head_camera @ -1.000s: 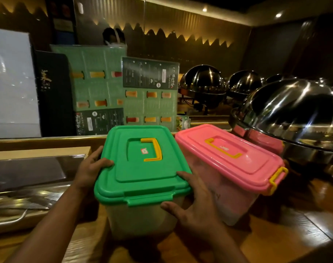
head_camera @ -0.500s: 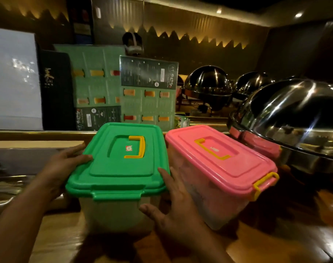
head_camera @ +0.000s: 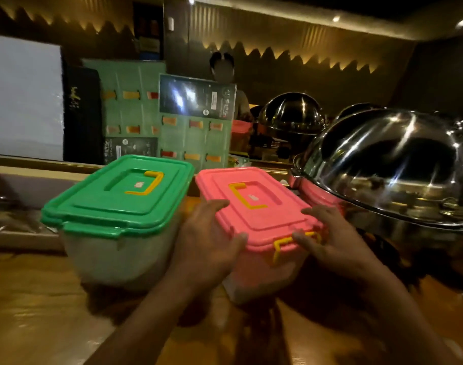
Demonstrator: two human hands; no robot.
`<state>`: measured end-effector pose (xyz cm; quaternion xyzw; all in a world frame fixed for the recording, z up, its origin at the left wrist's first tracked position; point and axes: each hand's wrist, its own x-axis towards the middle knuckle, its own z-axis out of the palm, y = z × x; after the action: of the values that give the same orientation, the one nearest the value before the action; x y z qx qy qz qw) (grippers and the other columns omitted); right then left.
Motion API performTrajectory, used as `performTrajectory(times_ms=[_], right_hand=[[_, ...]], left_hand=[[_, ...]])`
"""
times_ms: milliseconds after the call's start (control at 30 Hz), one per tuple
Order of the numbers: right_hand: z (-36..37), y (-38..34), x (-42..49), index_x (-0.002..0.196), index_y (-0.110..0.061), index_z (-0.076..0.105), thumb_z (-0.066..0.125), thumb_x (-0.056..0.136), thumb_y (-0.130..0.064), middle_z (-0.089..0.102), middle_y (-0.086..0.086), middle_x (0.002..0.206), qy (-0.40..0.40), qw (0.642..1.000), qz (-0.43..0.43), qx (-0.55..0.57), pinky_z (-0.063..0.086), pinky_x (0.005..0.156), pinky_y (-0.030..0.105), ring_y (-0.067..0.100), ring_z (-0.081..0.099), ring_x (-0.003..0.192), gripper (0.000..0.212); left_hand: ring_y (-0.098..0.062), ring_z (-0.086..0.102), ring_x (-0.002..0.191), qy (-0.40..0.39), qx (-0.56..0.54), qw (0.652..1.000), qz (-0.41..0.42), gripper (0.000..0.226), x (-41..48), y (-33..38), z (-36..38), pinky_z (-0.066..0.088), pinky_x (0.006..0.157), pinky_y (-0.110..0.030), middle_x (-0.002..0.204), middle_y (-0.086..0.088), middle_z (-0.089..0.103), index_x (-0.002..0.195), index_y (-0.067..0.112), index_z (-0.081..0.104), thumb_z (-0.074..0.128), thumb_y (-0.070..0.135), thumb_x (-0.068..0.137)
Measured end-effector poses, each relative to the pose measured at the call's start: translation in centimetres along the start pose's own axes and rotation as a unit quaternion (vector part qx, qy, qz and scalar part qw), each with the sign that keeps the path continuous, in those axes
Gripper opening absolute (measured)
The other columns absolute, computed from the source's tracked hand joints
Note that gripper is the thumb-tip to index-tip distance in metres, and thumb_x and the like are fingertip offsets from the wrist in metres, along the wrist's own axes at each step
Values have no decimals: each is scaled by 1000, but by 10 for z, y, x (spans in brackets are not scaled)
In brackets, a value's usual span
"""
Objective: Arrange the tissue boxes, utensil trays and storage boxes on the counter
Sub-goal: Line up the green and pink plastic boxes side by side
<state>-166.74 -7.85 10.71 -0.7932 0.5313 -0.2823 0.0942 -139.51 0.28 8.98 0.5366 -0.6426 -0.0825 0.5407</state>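
Both hands grasp the pink-lidded box [head_camera: 254, 206] on the wooden surface [head_camera: 40, 299]: left hand [head_camera: 209, 241] on its near-left corner, right hand [head_camera: 330, 238] by the yellow latch [head_camera: 280, 246]. The green-lidded box [head_camera: 119, 201] sits just beside it, untouched, 2 boxes side by side.

We see a wooden counter [head_camera: 54, 306], glossy brown. Sitting directly on it: green-lidded storage box [head_camera: 119, 219] on the left, pink-lidded storage box [head_camera: 259, 225] just beside it on the right, gap between them narrow. Steel chafing dish [head_camera: 391, 175] stands at far right, near the pink one.
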Motion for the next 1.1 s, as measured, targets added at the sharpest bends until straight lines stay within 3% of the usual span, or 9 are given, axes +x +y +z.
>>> performTrajectory(times_ms=[67, 167, 300, 400, 567, 633, 767, 933, 1100], right_hand=[[0, 17, -2, 139, -37, 51, 60, 72, -81, 34, -3, 152, -65, 998, 11, -10, 36, 112, 36, 18, 37, 139, 81], [7, 32, -8, 139, -36, 51, 62, 73, -78, 36, -8, 147, -46, 999, -22, -6, 39, 107, 30, 12, 39, 135, 79], [21, 31, -12, 133, -36, 56, 65, 73, -72, 44, -8, 133, 26, 999, -37, -25, 43, 102, 34, 13, 41, 128, 71], [34, 18, -15, 122, -35, 64, 62, 68, -76, 49, -6, 116, 87, 994, -50, -38, 47, 96, 45, 17, 42, 120, 68], [64, -23, -25, 114, -31, 69, 63, 69, -79, 51, 1, 109, 173, 982, -35, -68, 46, 90, 45, 27, 41, 115, 67], [72, -35, -26, 116, -30, 68, 62, 70, -78, 53, 1, 107, 184, 979, -25, -82, 46, 88, 46, 29, 41, 114, 66], [76, -37, -28, 117, -28, 67, 59, 72, -79, 56, 0, 108, 197, 976, -30, -91, 47, 88, 46, 28, 43, 113, 67], [78, -27, -21, 114, -26, 69, 61, 68, -80, 48, 4, 119, 210, 977, -10, -34, 51, 89, 47, 26, 43, 117, 71], [79, -14, -7, 121, -24, 66, 66, 65, -78, 44, 5, 135, 199, 980, 20, 1, 51, 96, 51, 27, 40, 128, 78]], left_hand=[[-13, 46, 132, -47, 0, 998, -45, 88, -7, 10, 33, 40, 109, -29, 142, 1, 49, 141, 23, 50, 74, 64, 67], [-19, 8, 153, -110, 40, 986, -121, 119, -13, 17, 64, 25, 120, -45, 166, 1, 12, 155, 29, 27, 61, 88, 57], [-18, -24, 150, -138, 83, 972, -170, 148, -8, 18, 71, 8, 123, -50, 166, 3, -20, 159, 27, 2, 53, 100, 41], [-20, -27, 148, -137, 90, 967, -195, 159, -1, 12, 65, 4, 121, -48, 162, 5, -32, 158, 27, -6, 55, 101, 31], [-26, 21, 150, -59, 96, 982, -152, 151, 15, -27, 42, 32, 117, -46, 165, 1, 3, 153, 24, 28, 72, 94, 27], [-22, 34, 144, -56, 92, 983, -147, 150, 21, -37, 31, 36, 115, -40, 163, -3, 15, 153, 24, 32, 78, 89, 26], [-11, 41, 131, -75, 64, 985, -140, 148, 28, -44, 20, 36, 102, -25, 155, -2, 36, 155, 19, 31, 91, 69, 28], [-14, 56, 123, -57, 17, 991, -118, 137, 33, -56, 30, 51, 101, -41, 140, 4, 52, 145, 29, 41, 91, 74, 26], [-12, 61, 111, -49, 18, 993, -110, 121, 47, -59, 45, 56, 91, -41, 125, 7, 59, 132, 37, 47, 89, 77, 26]])
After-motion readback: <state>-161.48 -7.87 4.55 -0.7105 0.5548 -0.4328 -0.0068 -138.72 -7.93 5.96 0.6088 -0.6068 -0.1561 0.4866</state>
